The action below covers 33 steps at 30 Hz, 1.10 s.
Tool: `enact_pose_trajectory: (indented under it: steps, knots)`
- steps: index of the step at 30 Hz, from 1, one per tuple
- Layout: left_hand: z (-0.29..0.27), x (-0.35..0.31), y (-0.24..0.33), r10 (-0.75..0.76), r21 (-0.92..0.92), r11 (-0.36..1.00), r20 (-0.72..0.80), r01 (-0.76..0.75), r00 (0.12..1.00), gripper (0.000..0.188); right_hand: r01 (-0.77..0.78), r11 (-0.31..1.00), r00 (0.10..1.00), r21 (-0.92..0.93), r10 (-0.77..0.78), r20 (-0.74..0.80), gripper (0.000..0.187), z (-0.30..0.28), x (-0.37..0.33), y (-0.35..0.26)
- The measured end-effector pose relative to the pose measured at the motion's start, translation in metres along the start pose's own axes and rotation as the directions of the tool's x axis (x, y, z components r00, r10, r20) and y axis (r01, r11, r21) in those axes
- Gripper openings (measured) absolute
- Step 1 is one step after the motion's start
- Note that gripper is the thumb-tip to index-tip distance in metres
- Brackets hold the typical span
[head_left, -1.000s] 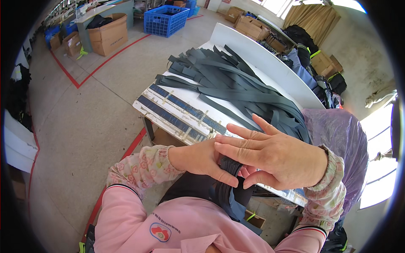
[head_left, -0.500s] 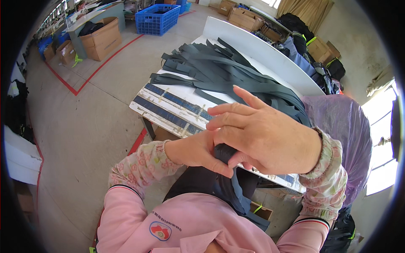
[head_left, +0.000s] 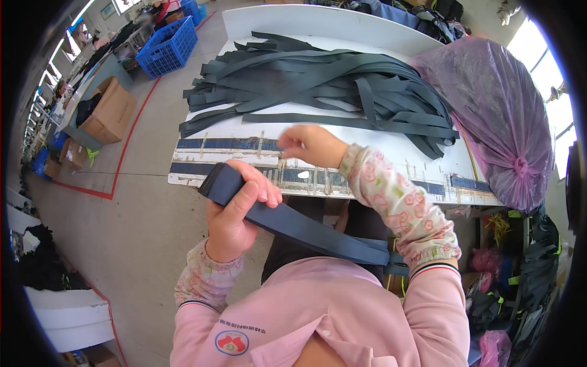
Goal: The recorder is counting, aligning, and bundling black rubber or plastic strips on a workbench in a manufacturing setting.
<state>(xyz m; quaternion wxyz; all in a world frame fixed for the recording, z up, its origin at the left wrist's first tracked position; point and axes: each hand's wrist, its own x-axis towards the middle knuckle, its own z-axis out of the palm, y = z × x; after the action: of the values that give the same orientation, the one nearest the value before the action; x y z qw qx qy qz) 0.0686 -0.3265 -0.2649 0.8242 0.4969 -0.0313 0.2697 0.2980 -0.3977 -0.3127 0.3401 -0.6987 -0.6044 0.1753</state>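
My left hand (head_left: pixel 235 214) is closed around a stack of dark blue-grey fabric strips (head_left: pixel 312 235), its thumb lying across them. Their ends stick up past the fingers, and the long part runs down to the right over my lap. Above the front of the white table, my right hand (head_left: pixel 313 145) is slightly blurred, thumb apart from the bent fingers, with nothing visible in it. Beyond it, a large loose pile of similar dark strips (head_left: pixel 287 79) covers much of the tabletop (head_left: pixel 211 125).
A tied purple plastic bag (head_left: pixel 495 116) bulges against the table's right end. A raised white panel (head_left: pixel 324 24) stands along the back. Left on the floor are a blue crate (head_left: pixel 168 49) and a cardboard box (head_left: pixel 110 113). Bundled strips (head_left: pixel 538 269) hang at lower right.
My hands were together over the strips' end; now they are apart. The left has moved left with the stack, and the right has moved up and left over the table. The view has shifted.
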Motion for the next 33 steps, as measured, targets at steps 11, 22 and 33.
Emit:
enact_pose_trajectory:
  steps: [11,22,33]
  knots:
    - [-0.005,0.006,0.003,0.021,0.025,0.999,-0.033,-0.02,0.999,0.017,-0.201,0.953,0.957,-0.228,0.142,-0.252,0.025,0.113,-0.065,0.11]
    - [0.03,0.027,0.003,-0.004,0.063,0.998,0.03,0.002,1.0,0.015,-0.168,0.977,0.946,-0.128,0.124,-0.298,0.013,0.101,-0.069,0.13]
    - [0.087,0.061,0.007,-0.023,0.094,0.996,0.143,0.01,0.99,0.011,-0.297,0.952,0.897,0.076,0.306,-0.319,0.03,0.055,-0.078,0.13]
